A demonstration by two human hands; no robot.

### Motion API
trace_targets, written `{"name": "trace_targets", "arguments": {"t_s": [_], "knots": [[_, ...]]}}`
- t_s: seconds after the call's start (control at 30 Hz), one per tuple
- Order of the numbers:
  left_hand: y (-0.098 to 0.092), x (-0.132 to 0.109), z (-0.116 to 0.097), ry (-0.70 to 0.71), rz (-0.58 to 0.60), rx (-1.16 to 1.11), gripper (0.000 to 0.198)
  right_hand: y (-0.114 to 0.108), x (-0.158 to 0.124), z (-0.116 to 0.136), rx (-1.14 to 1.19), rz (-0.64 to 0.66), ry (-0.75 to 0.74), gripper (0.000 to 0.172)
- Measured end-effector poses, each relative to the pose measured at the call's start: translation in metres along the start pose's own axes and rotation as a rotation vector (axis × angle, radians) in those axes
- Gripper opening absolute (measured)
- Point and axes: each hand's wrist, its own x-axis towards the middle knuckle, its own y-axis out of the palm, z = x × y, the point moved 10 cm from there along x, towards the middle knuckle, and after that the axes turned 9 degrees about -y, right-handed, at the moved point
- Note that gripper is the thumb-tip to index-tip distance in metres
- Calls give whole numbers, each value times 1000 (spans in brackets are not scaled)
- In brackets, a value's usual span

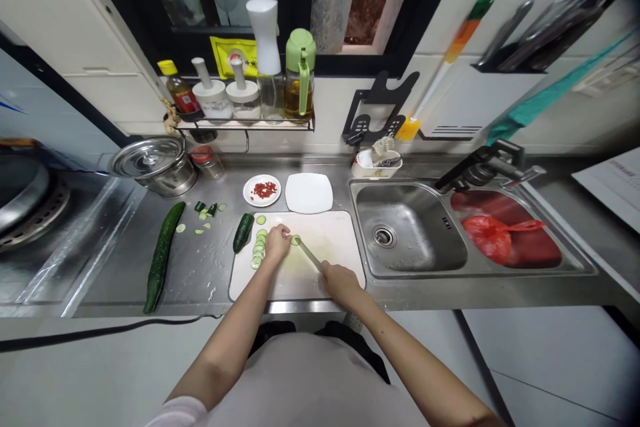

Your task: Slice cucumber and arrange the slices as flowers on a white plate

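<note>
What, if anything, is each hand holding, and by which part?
The right hand grips the knife by its handle; whether the left hand holds anything cannot be told.

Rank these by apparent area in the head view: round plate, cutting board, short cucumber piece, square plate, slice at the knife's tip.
Largest to smallest:
1. Cutting board
2. Square plate
3. Round plate
4. Short cucumber piece
5. Slice

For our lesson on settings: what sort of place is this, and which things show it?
Most likely a home kitchen: a double sink, a lidded pot and a cutting board share the counter.
</note>
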Motion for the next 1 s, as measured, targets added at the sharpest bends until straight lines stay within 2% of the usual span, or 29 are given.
{"name": "trace_targets", "arguments": {"t_s": [0.6,1.0], "knots": [[0,2,0,-6,12,5,13,-3,7,3,21,-1,8,31],[0,1,-1,13,7,20,13,5,-11,-4,0,12,7,29]]}}
